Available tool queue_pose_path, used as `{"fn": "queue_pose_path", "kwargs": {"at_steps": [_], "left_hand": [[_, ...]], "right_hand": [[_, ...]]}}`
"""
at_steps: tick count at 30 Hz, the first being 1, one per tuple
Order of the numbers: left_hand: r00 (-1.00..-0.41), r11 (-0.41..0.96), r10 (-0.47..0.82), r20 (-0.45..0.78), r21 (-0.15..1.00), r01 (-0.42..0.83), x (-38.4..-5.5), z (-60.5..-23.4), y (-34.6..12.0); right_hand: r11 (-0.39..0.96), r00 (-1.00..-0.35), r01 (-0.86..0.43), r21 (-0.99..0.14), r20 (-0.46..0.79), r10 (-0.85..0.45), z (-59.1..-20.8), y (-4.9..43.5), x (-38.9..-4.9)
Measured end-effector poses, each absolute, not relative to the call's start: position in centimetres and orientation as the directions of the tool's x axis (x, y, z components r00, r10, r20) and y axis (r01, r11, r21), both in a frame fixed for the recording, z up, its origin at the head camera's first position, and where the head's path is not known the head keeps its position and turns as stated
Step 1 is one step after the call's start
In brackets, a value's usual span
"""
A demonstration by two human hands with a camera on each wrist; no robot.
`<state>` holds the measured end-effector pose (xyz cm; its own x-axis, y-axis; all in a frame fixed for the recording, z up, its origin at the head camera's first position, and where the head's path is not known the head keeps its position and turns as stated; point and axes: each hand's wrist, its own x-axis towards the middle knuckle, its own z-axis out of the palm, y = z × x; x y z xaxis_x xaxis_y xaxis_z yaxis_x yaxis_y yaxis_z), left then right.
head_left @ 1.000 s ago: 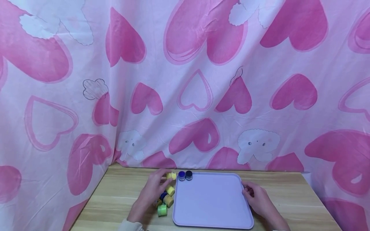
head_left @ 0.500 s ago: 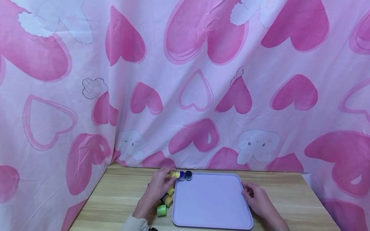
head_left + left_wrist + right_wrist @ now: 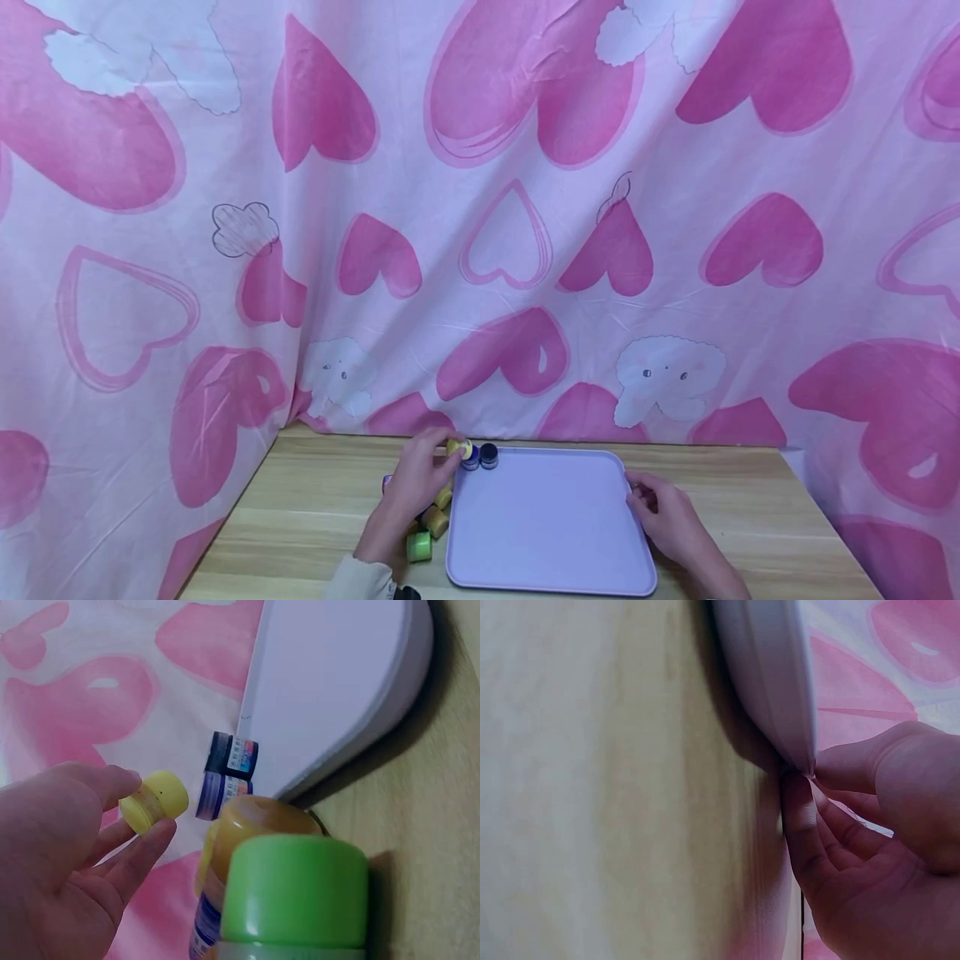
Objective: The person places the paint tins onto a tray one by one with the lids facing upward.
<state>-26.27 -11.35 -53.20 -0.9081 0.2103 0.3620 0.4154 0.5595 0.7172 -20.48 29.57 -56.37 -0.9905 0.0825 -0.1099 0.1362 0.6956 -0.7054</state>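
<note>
The left hand (image 3: 422,477) pinches a yellow jar (image 3: 155,801) near the far left corner of the tray (image 3: 551,525), by a blue jar (image 3: 219,796) and a black jar (image 3: 489,456). The right hand (image 3: 669,514) pinches the right edge — open floor stretches between. Outside the left edge, a green jar (image 3: 419,547) sits on the table (image 3: 300,500).

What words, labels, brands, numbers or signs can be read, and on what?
None can be read.
Small black cylindrical jar: printed label, too small.
Small blue cylindrical jar beside it: printed label, too small.
Small yellow cylindrical jar in the left hand: marks too blurred to tell.
Partly hidden blue label, left wrist view's lower edge: blurred.
</note>
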Motion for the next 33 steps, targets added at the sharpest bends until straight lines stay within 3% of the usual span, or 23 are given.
{"fn": "queue_pose_path", "kwargs": {"at_steps": [17, 33], "left_hand": [[-0.865, 0.594, 0.290, 0.410, 0.632, 0.499, -26.8, -52.2, -8.7], [-0.838, 0.516, 0.359, 0.410, 0.662, 0.544, -28.2, -52.4, -6.3]], "right_hand": [[0.693, -0.990, 0.139, -0.708, -0.106, 0.090, -56.3, 29.4, -20.4], [0.687, -0.988, 0.154, -0.710, -0.115, 0.103, -56.3, 29.3, -20.4]]}}
